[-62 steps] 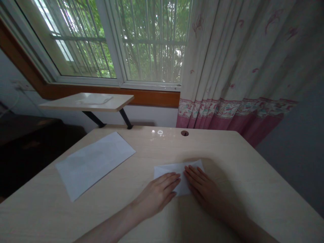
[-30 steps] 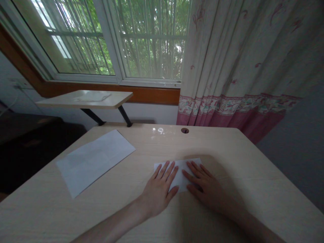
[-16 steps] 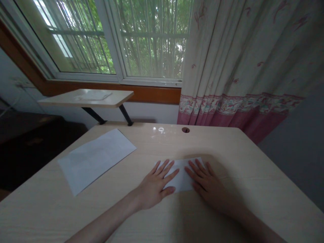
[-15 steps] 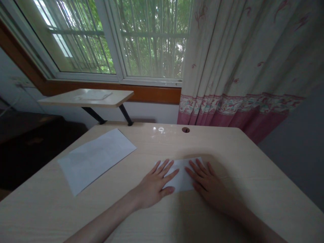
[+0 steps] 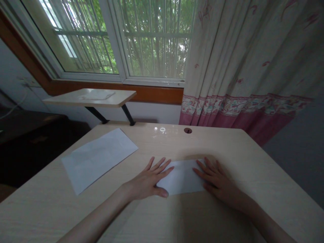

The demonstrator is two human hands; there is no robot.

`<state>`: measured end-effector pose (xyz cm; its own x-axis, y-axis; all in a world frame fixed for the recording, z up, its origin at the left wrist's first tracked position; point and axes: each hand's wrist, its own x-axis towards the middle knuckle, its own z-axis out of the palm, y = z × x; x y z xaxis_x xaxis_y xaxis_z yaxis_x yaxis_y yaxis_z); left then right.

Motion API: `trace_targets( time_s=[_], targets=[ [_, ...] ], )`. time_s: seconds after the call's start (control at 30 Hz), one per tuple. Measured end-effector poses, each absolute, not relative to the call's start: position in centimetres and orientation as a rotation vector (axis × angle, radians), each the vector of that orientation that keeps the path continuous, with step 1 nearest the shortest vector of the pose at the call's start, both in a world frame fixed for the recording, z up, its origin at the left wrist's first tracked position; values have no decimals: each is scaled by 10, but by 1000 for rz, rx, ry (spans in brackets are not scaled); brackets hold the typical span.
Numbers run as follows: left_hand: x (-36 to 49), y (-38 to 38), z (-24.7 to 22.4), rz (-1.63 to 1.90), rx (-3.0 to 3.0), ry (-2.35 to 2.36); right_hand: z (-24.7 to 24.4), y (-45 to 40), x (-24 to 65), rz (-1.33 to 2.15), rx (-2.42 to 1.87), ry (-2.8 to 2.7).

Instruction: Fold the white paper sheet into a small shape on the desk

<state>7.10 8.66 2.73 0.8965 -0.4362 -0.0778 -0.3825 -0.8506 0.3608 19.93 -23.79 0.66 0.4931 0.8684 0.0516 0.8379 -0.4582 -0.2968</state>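
A small white sheet of paper [image 5: 183, 177] lies flat on the desk in front of me. Over its left end my left hand [image 5: 149, 180] rests palm down, fingers spread. My right hand [image 5: 220, 182] lies across the right end, its fingers stretched out and apart. Both hands cover the paper's ends, so its side edges are partly hidden; the middle stretch between them shows. Neither hand grips anything.
Larger white sheets [image 5: 101, 158] lie at an angle on the left of the desk [image 5: 141, 219]. A raised shelf [image 5: 108, 101] on black legs stands at the back left, with papers on it. A cable hole [image 5: 187, 130] sits near the back edge, close to the curtain [image 5: 215, 104].
My hands have slid apart, the left one to the left and the right one to the right, uncovering more of the small paper. The camera view has shifted slightly.
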Motion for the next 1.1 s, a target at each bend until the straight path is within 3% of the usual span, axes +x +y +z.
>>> trace_targets(
  time_s=[0.6, 1.1],
  targets=[
    [68, 63, 28, 159, 2632, -452, -20, -234, 207, -11, -2379, -1004],
    [68, 60, 33, 363, 2600, -457, 0, -233, 202, 64, -2103, -748]
  ],
)
